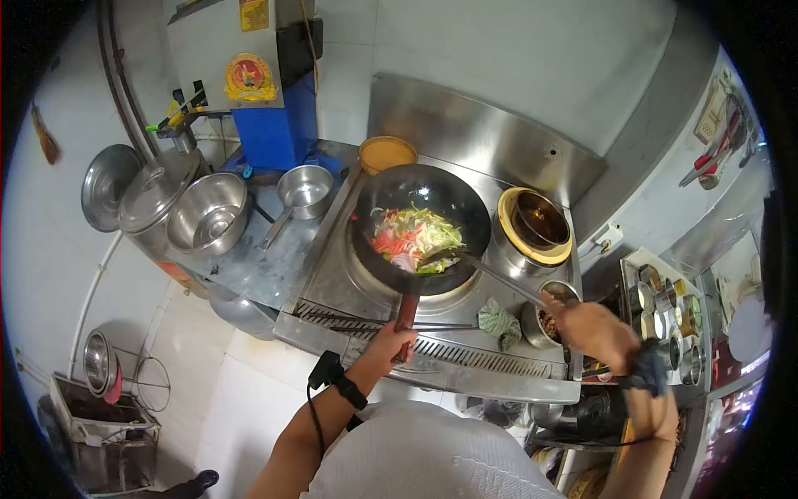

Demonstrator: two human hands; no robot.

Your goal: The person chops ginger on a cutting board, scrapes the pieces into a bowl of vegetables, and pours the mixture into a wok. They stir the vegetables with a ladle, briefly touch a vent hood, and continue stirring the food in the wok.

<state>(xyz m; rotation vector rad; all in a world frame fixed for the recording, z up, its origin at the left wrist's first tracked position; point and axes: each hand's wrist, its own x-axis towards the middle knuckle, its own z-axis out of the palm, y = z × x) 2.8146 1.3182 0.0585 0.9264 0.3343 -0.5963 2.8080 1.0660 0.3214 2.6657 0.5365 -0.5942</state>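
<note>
A black wok (472, 204) rests over the burner of the steel stove. Inside it lie shredded vegetables (416, 237) in pale green, red and white, with onion slices among them. My left hand (391, 345) is closed around the wok's reddish-brown wooden handle (407, 309). In my right hand (592, 333), closed and slightly blurred, is a long-handled metal wok utensil (511, 284). Its far end dips into the vegetables at the wok's right side, and the food partly hides its head.
A green cloth (499, 324) and a metal pot of brown bits (549, 324) sit right of the wok. Behind them a dark bowl (540, 218) tops a pot. An orange-brown bowl (387, 154) stands behind the wok; a saucepan (305, 191) and large steel basin (208, 214) are left.
</note>
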